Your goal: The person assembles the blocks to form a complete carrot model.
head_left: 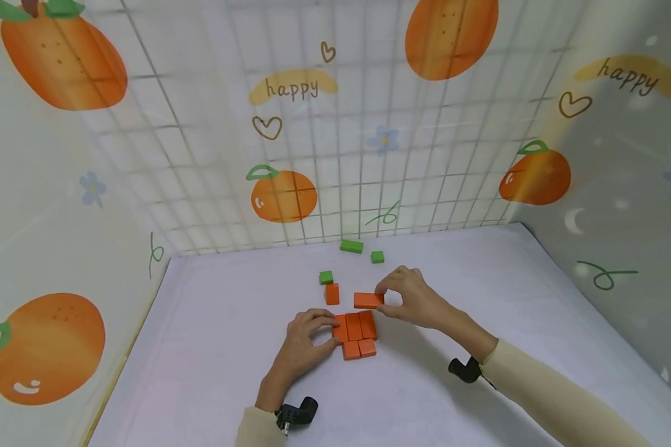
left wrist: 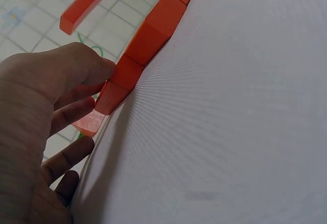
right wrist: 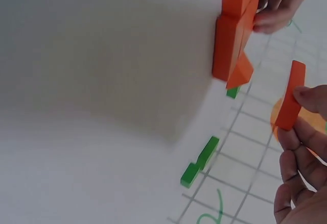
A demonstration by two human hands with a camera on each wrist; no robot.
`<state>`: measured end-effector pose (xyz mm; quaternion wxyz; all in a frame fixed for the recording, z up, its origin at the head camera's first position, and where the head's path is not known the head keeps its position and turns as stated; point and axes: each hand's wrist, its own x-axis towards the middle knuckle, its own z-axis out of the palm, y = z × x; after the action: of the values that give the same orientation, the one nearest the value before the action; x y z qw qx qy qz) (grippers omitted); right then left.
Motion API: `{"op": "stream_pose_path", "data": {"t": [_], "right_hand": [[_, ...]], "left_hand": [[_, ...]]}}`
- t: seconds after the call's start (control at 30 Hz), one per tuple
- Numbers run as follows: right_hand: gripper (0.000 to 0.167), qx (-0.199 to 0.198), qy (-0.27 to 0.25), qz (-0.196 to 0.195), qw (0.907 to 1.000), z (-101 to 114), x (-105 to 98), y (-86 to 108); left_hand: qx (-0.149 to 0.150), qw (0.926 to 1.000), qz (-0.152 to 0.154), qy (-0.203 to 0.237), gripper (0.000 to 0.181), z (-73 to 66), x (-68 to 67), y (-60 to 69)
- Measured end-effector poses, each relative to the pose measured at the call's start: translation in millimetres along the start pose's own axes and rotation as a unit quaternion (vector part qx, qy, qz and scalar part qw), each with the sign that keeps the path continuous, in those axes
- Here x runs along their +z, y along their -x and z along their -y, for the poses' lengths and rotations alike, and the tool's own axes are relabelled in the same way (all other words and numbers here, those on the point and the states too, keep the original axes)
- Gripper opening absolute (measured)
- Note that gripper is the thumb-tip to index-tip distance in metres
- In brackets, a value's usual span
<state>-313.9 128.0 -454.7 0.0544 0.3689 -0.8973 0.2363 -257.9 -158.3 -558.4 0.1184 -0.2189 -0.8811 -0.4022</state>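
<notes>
My right hand point(head_left: 416, 300) pinches an orange rectangular block point(head_left: 367, 300) by one end, thumb on one side and fingers on the other. That block is raised off the table in the right wrist view. Several orange blocks point(head_left: 360, 326) lie side by side in a flat group: longer ones in a row, two shorter ones point(head_left: 360, 349) along the near edge. At the group's left side, my left hand point(head_left: 304, 340) grips the leftmost block point(head_left: 340, 329) between thumb and fingers. Beyond the group, a single orange block point(head_left: 332, 294) lies apart from it.
A small green block point(head_left: 326, 277) sits just behind the lone orange one. Farther back are a longer green block point(head_left: 351, 246) and another small green block point(head_left: 377, 257). Printed cloth walls point(head_left: 212, 186) border the white table point(head_left: 218, 347) at the back and sides.
</notes>
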Motion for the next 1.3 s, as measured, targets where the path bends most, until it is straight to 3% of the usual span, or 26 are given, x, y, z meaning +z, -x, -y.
{"op": "stream_pose_path", "data": {"t": [0.33, 0.53, 0.73, 1.3], "right_hand": [[0.023, -0.027, -0.006, -0.008, 0.9996, 23, 11, 22.8], [0.021, -0.033, -0.002, 0.0, 0.9995, 35, 16, 34.5], [0.02, -0.05, 0.009, 0.004, 0.9987, 44, 20, 43.4], [0.024, -0.096, 0.039, 0.013, 0.9945, 47, 44, 64.5]], "left_hand": [[0.006, 1.0, -0.007, 0.002, 0.028, 0.1, 1.7, -0.1], [-0.014, 0.9999, 0.008, 0.001, 0.027, -1.1, 0.5, 0.2], [-0.014, 0.9999, 0.006, -0.005, 0.027, 0.2, 1.1, 0.2], [-0.013, 0.9999, 0.007, 0.0, 0.028, -1.4, 4.0, 1.8]]}}
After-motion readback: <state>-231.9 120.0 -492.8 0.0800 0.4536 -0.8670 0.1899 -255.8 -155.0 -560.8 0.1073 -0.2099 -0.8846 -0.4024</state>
